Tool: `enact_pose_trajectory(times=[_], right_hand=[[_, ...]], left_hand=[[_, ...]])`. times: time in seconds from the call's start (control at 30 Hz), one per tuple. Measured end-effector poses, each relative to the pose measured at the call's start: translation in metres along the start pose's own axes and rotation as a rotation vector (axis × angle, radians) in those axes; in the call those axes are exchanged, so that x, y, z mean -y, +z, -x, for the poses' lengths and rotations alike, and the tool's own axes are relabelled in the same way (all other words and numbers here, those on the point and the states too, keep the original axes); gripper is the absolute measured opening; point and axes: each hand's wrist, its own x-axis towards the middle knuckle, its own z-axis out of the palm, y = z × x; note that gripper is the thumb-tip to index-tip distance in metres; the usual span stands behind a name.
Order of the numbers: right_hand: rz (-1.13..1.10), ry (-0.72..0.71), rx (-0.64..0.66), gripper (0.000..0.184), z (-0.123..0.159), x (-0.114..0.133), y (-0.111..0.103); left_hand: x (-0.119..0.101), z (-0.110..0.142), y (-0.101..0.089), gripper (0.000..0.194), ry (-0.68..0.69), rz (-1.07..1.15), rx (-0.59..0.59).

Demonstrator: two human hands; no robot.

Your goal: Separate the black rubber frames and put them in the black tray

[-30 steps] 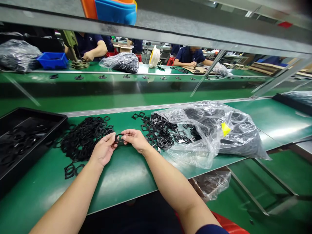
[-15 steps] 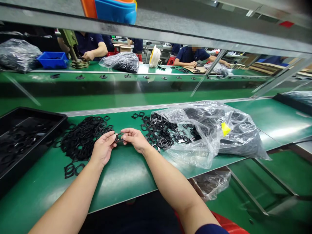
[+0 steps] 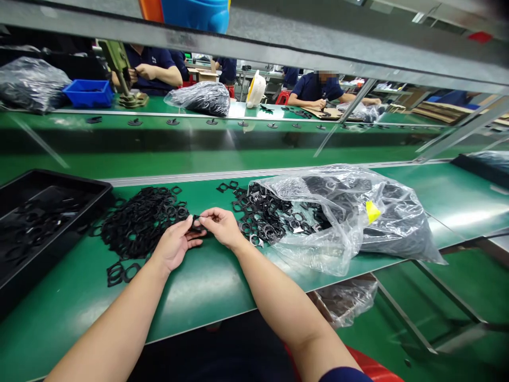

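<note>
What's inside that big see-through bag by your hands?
The clear plastic bag is packed with black flat ring-shaped parts. The ones deep in the middle can't be seen: the outer parts and the crinkly plastic cover them.

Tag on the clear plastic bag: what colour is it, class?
The tag is yellow, clearest in the head view.

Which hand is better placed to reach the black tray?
Left, probably: the left hand lies closer to the black tray, though the loose black pile lies between them. The right hand, pinching a small black piece, sits farther away, toward the plastic bag.
</note>
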Motion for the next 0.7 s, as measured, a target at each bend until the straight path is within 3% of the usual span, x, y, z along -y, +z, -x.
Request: enact_pose_trajectory(times=[0.07,0.2,0.3,0.7], right_hand=[[0.061,-0.056,-0.007,0.019,0.001,0.000,0.000],[0.310,-0.332,-0.082,0.013,0.004,0.004,-0.001],[0.424,-0.455,-0.067,0.009,0.005,0.006,-0.002],[0.559,-0.610,-0.022,0.011,0.006,0.014,-0.004]], left_hand=[[0.000,0.000,0.000,0.025,0.022,0.028,0.032],[0.000,-0.001,-0.002,0.023,0.044,0.052,0.062],[0.000,0.000,-0.002,0.021,0.052,0.063,0.082],[0.002,0.000,0.001,0.030,0.072,0.084,0.052]])
